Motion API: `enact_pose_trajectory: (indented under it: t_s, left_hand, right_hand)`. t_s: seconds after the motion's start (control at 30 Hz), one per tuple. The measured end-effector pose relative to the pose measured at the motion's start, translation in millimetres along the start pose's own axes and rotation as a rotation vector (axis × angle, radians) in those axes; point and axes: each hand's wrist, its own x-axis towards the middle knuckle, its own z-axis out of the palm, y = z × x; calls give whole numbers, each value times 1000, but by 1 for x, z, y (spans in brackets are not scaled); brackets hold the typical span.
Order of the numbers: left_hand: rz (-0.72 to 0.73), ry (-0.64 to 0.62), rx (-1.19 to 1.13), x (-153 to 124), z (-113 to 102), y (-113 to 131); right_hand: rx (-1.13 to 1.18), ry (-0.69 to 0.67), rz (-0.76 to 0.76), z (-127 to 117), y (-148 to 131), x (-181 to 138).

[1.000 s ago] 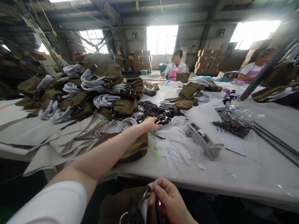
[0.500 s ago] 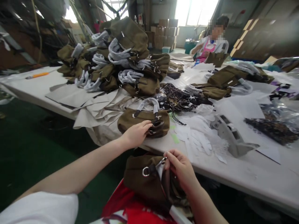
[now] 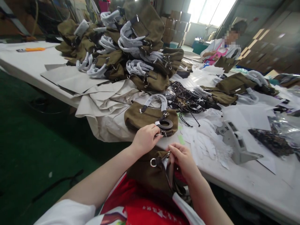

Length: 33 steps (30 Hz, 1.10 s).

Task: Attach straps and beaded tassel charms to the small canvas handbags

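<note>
An olive handbag [image 3: 150, 170] rests on my lap, its zipped opening partly spread and a metal ring at one end. My right hand [image 3: 184, 161] pinches the edge of that opening near the zipper end. My left hand [image 3: 147, 137] is closed in front of a second olive handbag [image 3: 138, 117], its fingertips pinching a small shiny metal piece that looks like a clip. A coiled dark strap [image 3: 166, 124] with a white band lies against this second handbag, just above my left fingertips. That handbag stands on the table's near edge, its wrapped handles [image 3: 156, 98] upright.
A large pile of olive handbags [image 3: 112, 59] fills the table's back left. Dark cords [image 3: 185, 97] lie tangled in the middle. A grey tape dispenser [image 3: 236, 143] stands at right among papers. An orange cutter [image 3: 35, 49] lies far left. Across the table sits another person [image 3: 217, 51].
My left hand has moved right and closer to my right hand, uncovering the coiled strap. The right hand keeps its hold on the lap bag. The camera view has shifted.
</note>
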Motion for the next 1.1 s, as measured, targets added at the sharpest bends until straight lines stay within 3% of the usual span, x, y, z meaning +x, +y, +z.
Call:
enact_pose_trajectory:
  t_s: [0.23,0.33,0.5,0.7,0.8,0.87,0.97,1.1]
  left_hand:
    - [-226,-117,-118,-15,-9,1]
    - [-253,-101,-99,-27,-12,-1]
    - [-96,-14,-126,-40,-9,-1]
    - [12,-61,-308,-38,-3,-6]
    - [35,-67,-311,-38,-11,-9]
    - [37,-82,-301,-39,-20,-9]
    - [32,-126,-254,-38,-33,-11]
    - [37,-252,-143,-29,-42,-17]
  right_hand:
    - [-20,-64,63,3,-4,3]
    - [-34,-107,88,6,-6,8]
    - [-137,-151,85,12,-6,24]
    - [-249,-103,34,15,-8,31]
    - [-170,47,-98,12,-10,17]
    - [-83,98,-107,8,-11,7]
    - [51,55,-45,2,-10,-4]
    - [168,-26,-96,-3,-5,-9]
